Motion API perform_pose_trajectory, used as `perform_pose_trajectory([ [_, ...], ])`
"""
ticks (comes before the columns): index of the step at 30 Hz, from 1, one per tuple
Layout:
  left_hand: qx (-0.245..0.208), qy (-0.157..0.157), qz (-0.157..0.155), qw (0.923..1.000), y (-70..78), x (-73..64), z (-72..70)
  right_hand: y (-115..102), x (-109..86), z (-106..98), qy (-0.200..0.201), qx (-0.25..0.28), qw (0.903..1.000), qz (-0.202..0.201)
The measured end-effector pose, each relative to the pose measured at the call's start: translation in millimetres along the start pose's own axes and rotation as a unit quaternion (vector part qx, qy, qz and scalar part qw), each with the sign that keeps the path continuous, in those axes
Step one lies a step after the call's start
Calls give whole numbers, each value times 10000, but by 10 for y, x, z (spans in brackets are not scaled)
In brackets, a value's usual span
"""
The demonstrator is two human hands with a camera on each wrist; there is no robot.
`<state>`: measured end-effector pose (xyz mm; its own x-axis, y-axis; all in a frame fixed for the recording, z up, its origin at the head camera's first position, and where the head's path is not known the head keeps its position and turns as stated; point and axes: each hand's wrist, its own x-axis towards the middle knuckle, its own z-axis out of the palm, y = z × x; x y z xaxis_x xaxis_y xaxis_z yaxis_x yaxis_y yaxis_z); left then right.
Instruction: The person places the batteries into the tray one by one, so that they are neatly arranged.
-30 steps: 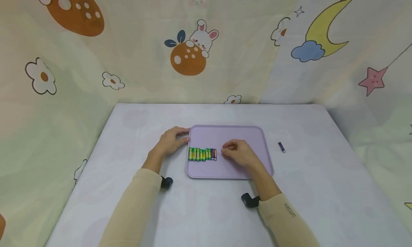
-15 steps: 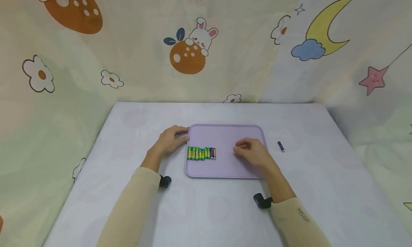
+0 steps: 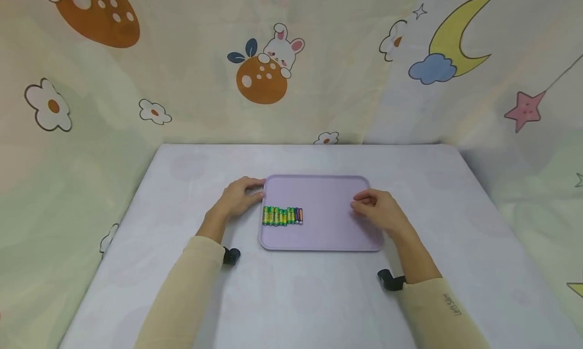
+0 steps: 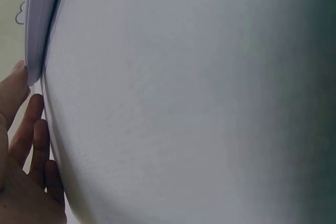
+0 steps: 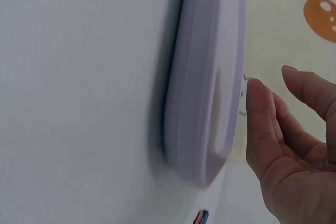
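Note:
On a lilac tray (image 3: 328, 237) lies a row of batteries: several green ones (image 3: 275, 216), then dark ones with orange (image 3: 298, 216) at the right end. My left hand (image 3: 238, 196) touches the tray's left rim, its fingers fairly straight, as the left wrist view shows too. Above the tray's right part hovers my right hand (image 3: 380, 210). In the right wrist view its thumb and fingers stand apart with nothing between them. A single dark battery with orange (image 5: 200, 216) lies on the table past the tray's edge; my right hand hides it in the head view.
A white cloth (image 3: 300, 293) covers the table. Behind it hangs a patterned curtain (image 3: 196, 50) with rabbit, moon and flower prints. Black wrist cameras are worn at the left wrist (image 3: 231, 257) and right wrist (image 3: 390, 280).
My right hand has moved right across the tray, away from the battery row, and now covers the single battery in the head view. The left hand stays at the rim.

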<state>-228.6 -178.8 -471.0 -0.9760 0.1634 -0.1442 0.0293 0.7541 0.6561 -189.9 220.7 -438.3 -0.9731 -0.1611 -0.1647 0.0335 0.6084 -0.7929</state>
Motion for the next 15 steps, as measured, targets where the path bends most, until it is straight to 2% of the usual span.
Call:
perform_pose_trajectory([
  [7, -65, -4, -44, 10000, 3, 2, 0, 125, -65, -223, 42, 100, 9998, 142],
  [15, -69, -7, 17, 10000, -5, -10, 14, 280, -134, -459, 172, 640, 9972, 339],
])
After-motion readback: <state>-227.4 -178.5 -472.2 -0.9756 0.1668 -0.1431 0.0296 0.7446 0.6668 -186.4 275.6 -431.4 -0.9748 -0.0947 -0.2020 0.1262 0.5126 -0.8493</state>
